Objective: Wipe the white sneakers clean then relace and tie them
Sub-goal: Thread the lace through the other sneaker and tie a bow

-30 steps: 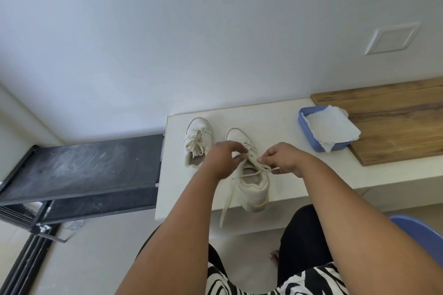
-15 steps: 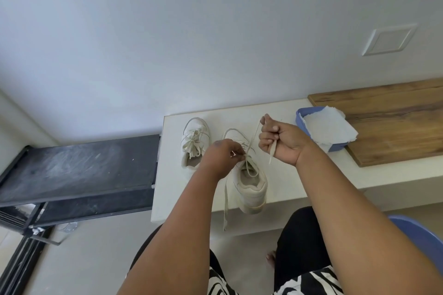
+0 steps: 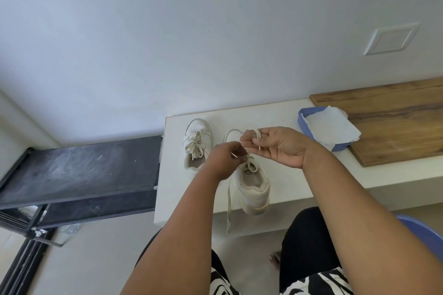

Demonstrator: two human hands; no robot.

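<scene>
Lace (image 3: 249, 165) runs from near sneaker (image 3: 254, 189) into both hands' grip.

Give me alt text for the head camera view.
Seen from above, a left hand and right hand pinch the lace of a white sneaker on a white ledge; a second, tied sneaker sits to its left.

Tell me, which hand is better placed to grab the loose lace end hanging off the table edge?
Probably the left hand: the dangling lace end hangs just below it on that side, while the right hand already pinches the other lace end.
</scene>
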